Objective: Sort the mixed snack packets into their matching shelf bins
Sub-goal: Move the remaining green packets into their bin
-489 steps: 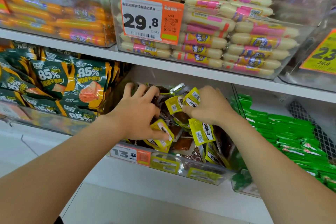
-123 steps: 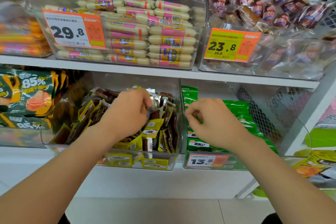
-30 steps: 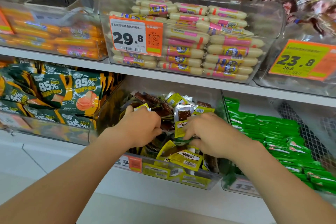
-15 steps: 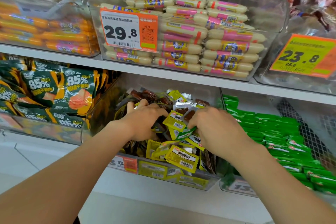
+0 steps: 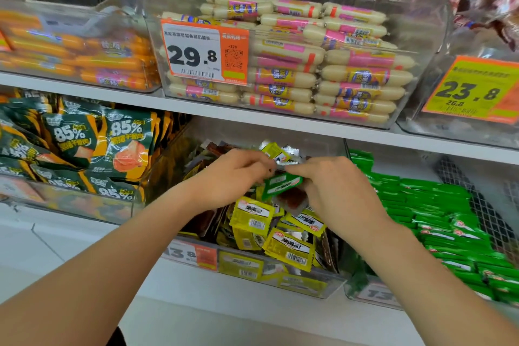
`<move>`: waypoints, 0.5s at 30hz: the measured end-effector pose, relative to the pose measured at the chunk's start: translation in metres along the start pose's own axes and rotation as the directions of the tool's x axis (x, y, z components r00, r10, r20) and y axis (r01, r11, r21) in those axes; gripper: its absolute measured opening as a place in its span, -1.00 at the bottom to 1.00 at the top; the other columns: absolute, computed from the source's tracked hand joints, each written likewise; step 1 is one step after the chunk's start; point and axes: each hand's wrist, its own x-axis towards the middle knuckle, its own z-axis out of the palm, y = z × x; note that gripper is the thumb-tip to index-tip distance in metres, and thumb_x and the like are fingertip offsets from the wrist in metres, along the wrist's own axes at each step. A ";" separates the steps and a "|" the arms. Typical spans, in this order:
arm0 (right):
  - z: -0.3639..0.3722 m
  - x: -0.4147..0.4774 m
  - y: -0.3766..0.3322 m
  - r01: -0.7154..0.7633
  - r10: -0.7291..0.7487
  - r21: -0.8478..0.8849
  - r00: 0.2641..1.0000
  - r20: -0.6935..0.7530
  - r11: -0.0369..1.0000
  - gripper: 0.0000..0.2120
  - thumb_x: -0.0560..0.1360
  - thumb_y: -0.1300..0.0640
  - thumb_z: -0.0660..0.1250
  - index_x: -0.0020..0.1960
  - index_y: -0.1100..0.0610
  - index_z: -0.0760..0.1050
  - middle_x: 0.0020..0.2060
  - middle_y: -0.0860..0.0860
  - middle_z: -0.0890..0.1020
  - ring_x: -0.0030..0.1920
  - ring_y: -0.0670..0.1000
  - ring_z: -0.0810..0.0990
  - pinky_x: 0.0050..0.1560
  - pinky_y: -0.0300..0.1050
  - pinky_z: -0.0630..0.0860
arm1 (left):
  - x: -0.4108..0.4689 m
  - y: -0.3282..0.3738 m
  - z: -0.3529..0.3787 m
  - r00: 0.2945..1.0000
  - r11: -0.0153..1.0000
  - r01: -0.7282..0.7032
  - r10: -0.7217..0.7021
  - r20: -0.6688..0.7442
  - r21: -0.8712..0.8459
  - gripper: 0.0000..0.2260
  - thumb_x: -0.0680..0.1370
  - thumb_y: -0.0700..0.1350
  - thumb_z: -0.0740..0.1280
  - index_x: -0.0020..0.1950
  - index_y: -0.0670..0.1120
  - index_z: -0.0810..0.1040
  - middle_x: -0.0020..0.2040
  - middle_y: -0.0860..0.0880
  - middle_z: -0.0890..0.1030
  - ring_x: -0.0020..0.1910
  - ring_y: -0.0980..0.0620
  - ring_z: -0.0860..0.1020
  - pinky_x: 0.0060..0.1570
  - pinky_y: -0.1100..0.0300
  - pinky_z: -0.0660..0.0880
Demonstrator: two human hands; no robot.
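Head cam: we've got both hands in the middle bin on the lower shelf. Our right hand (image 5: 337, 191) pinches one green pkt (image 5: 282, 183) by its right end, thumb & forefinger curled on it. The pkt is held just above the heap, tilted, white label up. Our left hand (image 5: 233, 180) is right beside it, fingers curled at the pkt's upper left edge among silvery wrappers. We can't tell if that hand grips anything.

Under both hands lie yellow pkts (image 5: 252, 216) w/ barcodes, mixed w/ brown ones, piled loose in the clear middle bin (image 5: 280, 275). Its front carries a white-and-orange price tag (image 5: 191, 254) reading 13.8.

The right bin (image 5: 365, 289), touching the middle one, holds stacked green pkts (image 5: 435, 205) of the same colour as the one we hold, w/ wire mesh (image 5: 477, 199) behind them. Left of the middle bin, dark green pouches (image 5: 126, 143) marked 85% stand in their own clear bin.

On the upper shelf (image 5: 252, 118) sits a clear bin of pale sausages (image 5: 351, 76) w/ pink labels, and a 29.8 tag (image 5: 196, 53) on its front. Orange sausages (image 5: 98, 59) are to its left. A 23.8 tag (image 5: 471, 93) is at far right; the goods behind it are too blurred to tell.
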 end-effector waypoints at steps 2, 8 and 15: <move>0.004 0.003 -0.004 0.006 -0.002 0.113 0.999 -0.039 0.994 -0.35 0.49 0.36 0.34 0.41 -0.25 0.55 0.07 0.01 0.73 0.07 0.16 0.66 0.04 0.05 0.63 | -0.007 0.009 -0.001 0.999 0.991 0.020 -0.013 0.051 -0.135 -0.79 0.62 -0.01 0.35 0.22 0.07 0.67 -0.05 0.03 0.72 0.01 0.10 0.67 0.13 0.10 0.60; 0.034 0.018 -0.013 -0.164 0.188 0.338 0.981 -0.039 0.927 -0.48 0.56 0.31 0.35 0.46 -0.03 0.44 0.01 0.03 0.72 0.12 0.15 0.60 0.16 0.10 0.58 | -0.016 0.007 -0.017 0.934 0.945 0.115 0.002 -0.357 0.305 -0.82 0.58 -0.19 0.41 0.16 -0.01 0.66 0.03 -0.02 0.70 -0.12 0.01 0.66 -0.19 0.24 0.58; 0.063 0.050 -0.026 0.005 -0.010 0.066 0.997 0.071 0.998 -0.71 0.56 0.10 0.44 0.27 -0.03 0.64 0.12 0.07 0.70 0.23 0.19 0.59 0.27 0.10 0.52 | -0.016 -0.009 -0.021 0.901 0.914 0.234 -0.076 -0.426 0.332 -0.71 0.67 -0.19 0.29 0.40 -0.13 0.46 0.26 -0.26 0.62 0.13 -0.23 0.65 -0.20 0.17 0.50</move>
